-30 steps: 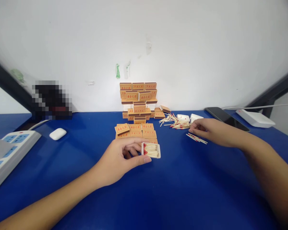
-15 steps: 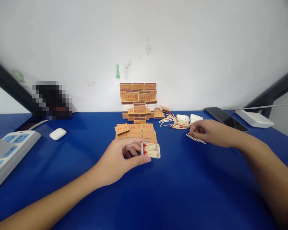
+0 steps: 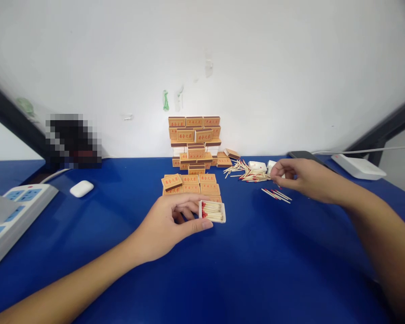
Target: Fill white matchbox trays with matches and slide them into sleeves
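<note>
My left hand (image 3: 170, 225) holds a white matchbox tray (image 3: 213, 211) between thumb and fingers, with many red-tipped matches lying in it. On the right, the fingers of my right hand (image 3: 299, 177) are pinched together beside a match pile (image 3: 251, 173); what they hold, if anything, is too small to make out. Several separate matches (image 3: 276, 195) lie on the blue table just below that hand. Behind the pile is a white tray (image 3: 257, 166); another white tray (image 3: 271, 167) is partly hidden by my right fingers.
A stack of orange matchboxes (image 3: 195, 150) stands against the wall, and flat matchboxes (image 3: 190, 180) lie before it. At the left are a power strip (image 3: 23, 216) and a white case (image 3: 81, 188). A black phone (image 3: 300, 155) and a white device (image 3: 357, 166) lie right.
My right hand has moved up and slightly right, from the separate matches toward the white trays. More of those matches now shows. My left hand has stayed put with the tray.
</note>
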Demonstrator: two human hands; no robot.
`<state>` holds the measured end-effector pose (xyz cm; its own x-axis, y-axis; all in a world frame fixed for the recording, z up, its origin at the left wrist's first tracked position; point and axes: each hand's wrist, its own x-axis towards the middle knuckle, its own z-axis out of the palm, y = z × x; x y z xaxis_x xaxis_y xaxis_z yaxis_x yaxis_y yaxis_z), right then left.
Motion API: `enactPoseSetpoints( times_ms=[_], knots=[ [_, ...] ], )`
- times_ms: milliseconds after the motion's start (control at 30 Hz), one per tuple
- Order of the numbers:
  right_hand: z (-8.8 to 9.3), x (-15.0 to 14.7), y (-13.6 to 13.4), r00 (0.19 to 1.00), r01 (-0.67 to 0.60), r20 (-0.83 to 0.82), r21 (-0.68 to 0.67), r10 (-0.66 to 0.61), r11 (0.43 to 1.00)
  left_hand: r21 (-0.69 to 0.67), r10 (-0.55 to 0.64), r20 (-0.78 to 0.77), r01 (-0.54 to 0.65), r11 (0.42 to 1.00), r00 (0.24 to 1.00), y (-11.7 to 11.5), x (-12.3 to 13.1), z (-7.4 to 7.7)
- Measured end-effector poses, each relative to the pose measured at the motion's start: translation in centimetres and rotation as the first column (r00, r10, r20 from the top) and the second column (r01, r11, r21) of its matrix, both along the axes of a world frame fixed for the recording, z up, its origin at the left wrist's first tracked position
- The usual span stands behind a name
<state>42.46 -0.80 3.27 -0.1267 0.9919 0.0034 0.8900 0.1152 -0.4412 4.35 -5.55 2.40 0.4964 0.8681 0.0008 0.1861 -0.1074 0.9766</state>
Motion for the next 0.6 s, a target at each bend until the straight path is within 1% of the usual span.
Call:
enactPoseSetpoints(
  times_ms=[67,167,233,333,400,467,533,600],
  knots=[
    [0.0,-0.1,0.0,1.0,-0.006,-0.017,-0.01,0.006,1.0,0.0,0.009,-0.005,-0.009,1.0,1.0,-0.1,0.0,0.0],
    [0.3,-0.2,-0.2,0.999,-0.005,0.034,-0.007,0.005,1.0,0.009,0.005,0.0,-0.005,1.0,1.0,-0.1,0.0,0.1],
    [0.6,0.0,-0.3,0.997,0.014,0.081,-0.016,-0.013,1.0,0.011,-0.002,0.003,0.002,1.0,1.0,-0.1,0.0,0.1],
    [1.4,1.1,-0.4,0.994,0.066,0.087,-0.06,-0.06,0.996,0.012,-0.006,-0.005,0.006,1.0,1.0,0.0,-0.1,0.0],
    [1.9,1.9,-0.5,0.994,0.096,0.06,-0.074,-0.091,0.993,0.02,-0.003,-0.014,0.003,1.0,1.0,0.0,-0.1,-0.1],
    [2.0,2.5,-0.8,0.992,0.128,-0.001,-0.059,-0.128,0.99,0.025,-0.001,-0.018,0.002,1.0,1.0,0.0,-0.1,-0.1],
    [1.7,2.6,-1.3,0.982,0.161,-0.093,-0.021,-0.163,0.987,0.022,0.0,-0.016,0.001,1.0,1.0,0.0,-0.1,-0.1],
    [0.9,2.3,-2.2,0.965,0.205,-0.17,0.014,-0.2,0.979,0.018,0.005,-0.012,-0.005,1.0,1.0,0.0,-0.1,-0.1]
  ],
)
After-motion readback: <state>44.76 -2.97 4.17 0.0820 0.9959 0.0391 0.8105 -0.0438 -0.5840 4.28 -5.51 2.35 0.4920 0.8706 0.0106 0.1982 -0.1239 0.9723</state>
